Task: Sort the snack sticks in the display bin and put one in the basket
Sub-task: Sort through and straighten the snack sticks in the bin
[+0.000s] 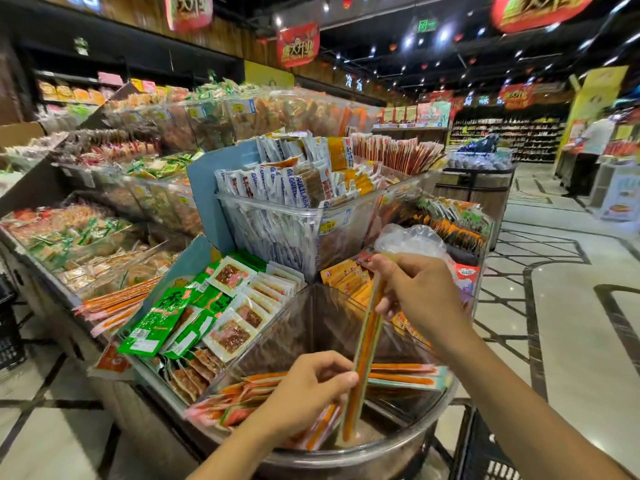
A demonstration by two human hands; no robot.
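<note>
A long orange snack stick [365, 344] in a clear yellow-edged wrapper stands nearly upright over the clear display bin [311, 327]. My right hand [412, 289] pinches its top end. My left hand [308, 386] pinches it lower down between thumb and fingers. Several more orange snack sticks [405, 375] lie flat in the bin, some under my left hand. A black basket [485, 455] shows at the bottom right, below my right forearm.
Green and white snack packs [207, 306] fill the bin to the left. A taller clear bin of white packets [287, 216] stands behind. A plastic bag [412, 240] lies behind my right hand. Tiled aisle floor [571, 306] lies to the right.
</note>
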